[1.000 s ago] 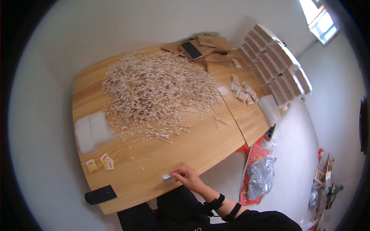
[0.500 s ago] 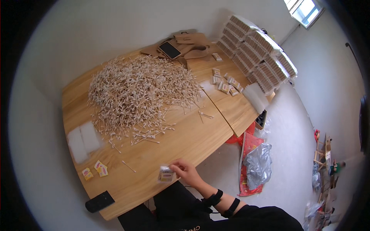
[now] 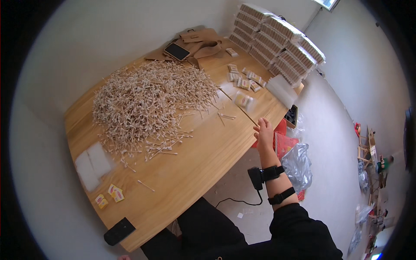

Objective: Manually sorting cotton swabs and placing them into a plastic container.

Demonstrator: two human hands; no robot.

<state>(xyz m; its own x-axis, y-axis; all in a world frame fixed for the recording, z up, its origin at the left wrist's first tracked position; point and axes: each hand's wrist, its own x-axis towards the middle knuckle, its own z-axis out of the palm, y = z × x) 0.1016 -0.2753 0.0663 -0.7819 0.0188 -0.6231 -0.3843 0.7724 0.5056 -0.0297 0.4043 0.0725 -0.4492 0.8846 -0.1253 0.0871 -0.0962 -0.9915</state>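
My right hand reaches over the table's front edge, beside the seam in the tabletop. Its fingers are apart and nothing is in them. Just beyond the fingertips is a clear packet of cotton swabs with a yellow and white label, a little blurred; whether it touches the table I cannot tell. Farther back lie several similar small packets. A big heap of loose cotton swabs covers the table's left and middle. At the lower edge a sliver of skin, apparently my left hand, shows; its fingers are hidden.
White plastic sleeves and yellow-white label cards lie at left, near a black device. A brown bag with a phone rests behind the heap. Stacked swab bundles stand at back right; plastic bags are below.
My right hand has moved from the near table edge to the right and away from me. It has let go of the swab packet, which is now beyond the fingers. The view has shifted slightly.
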